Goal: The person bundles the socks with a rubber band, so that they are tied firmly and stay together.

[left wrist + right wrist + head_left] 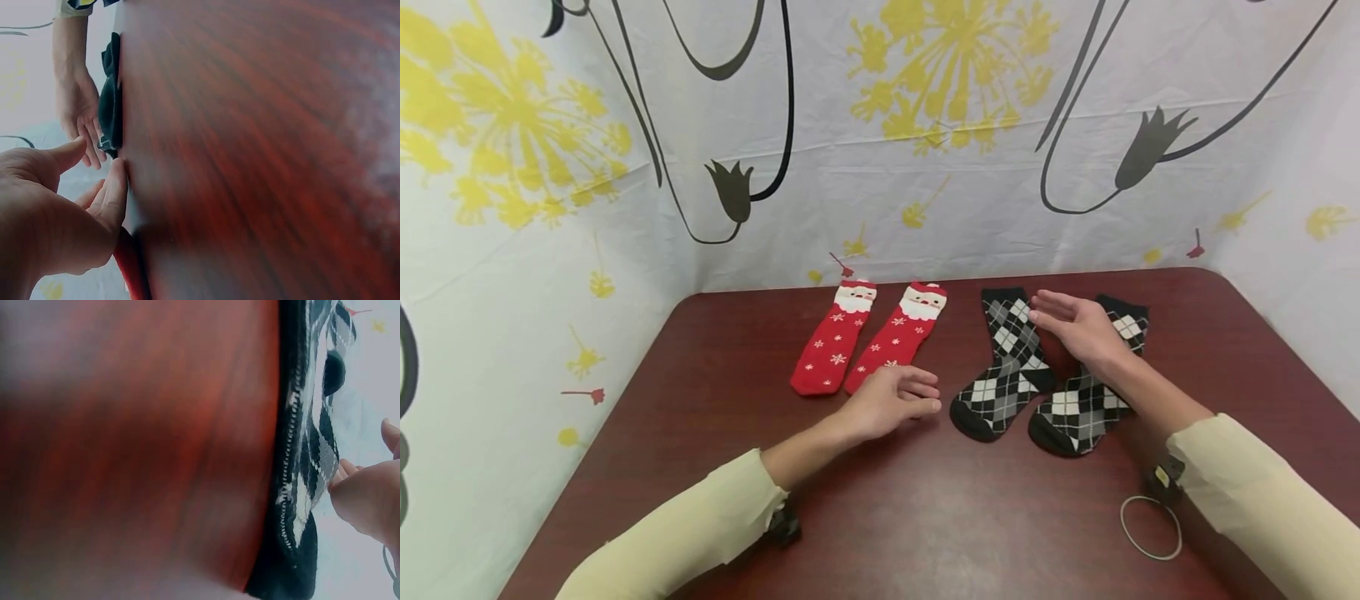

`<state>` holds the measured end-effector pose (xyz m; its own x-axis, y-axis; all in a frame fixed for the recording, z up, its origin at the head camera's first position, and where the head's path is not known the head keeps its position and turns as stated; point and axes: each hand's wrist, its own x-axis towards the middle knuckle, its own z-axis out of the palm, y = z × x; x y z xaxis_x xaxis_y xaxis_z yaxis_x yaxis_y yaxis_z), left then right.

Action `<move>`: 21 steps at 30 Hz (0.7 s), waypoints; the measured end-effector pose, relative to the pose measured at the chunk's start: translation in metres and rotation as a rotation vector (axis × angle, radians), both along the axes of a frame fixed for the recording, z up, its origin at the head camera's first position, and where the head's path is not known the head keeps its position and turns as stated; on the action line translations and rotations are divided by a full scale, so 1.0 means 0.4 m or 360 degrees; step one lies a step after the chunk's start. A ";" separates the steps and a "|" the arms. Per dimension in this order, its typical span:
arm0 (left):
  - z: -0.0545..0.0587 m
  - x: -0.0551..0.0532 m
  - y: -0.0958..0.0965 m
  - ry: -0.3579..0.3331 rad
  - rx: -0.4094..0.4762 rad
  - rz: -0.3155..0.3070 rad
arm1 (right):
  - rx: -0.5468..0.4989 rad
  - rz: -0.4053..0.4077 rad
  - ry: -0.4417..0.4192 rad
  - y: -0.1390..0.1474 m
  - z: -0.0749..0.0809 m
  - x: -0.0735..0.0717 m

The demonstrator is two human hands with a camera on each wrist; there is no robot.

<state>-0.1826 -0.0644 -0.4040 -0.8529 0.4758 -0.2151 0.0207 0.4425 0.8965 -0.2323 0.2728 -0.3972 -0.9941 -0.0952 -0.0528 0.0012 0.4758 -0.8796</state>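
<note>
Two red socks with a white-bearded face at the cuff and white snowflakes lie side by side, the left sock (833, 342) and the right sock (904, 329). My left hand (887, 404) is over the toe end of the right one, fingers loosely bent and holding nothing. To the right are two black, grey and white argyle socks, one sock (1007, 358) fully visible. The other argyle sock (1078, 412) is partly covered by my right hand (1086, 333), whose fingers are extended and hold nothing. In the right wrist view, that hand (369, 490) appears beyond an argyle sock (306, 444).
All the socks lie on a dark red wooden table (925, 517). A pale ring-shaped band (1150, 527) is near the right forearm. A white curtain (880, 192) with yellow and grey flower prints stands behind the table and along its sides.
</note>
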 end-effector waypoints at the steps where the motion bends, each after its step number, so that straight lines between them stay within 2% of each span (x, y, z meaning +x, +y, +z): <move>1: -0.001 -0.001 0.003 0.0001 0.0003 0.0002 | 0.0006 -0.0009 0.0002 -0.001 -0.001 -0.007; 9: -0.009 -0.004 0.018 0.0047 -0.0024 0.0010 | 0.0047 -0.0079 0.0018 -0.007 -0.006 -0.060; 16: -0.008 -0.007 0.031 -0.0012 0.0040 0.0011 | 0.0174 -0.0091 0.0028 -0.004 -0.007 -0.093; 21: -0.012 -0.010 0.042 -0.0024 0.0075 0.0012 | 0.0154 -0.0109 0.0025 -0.011 -0.013 -0.114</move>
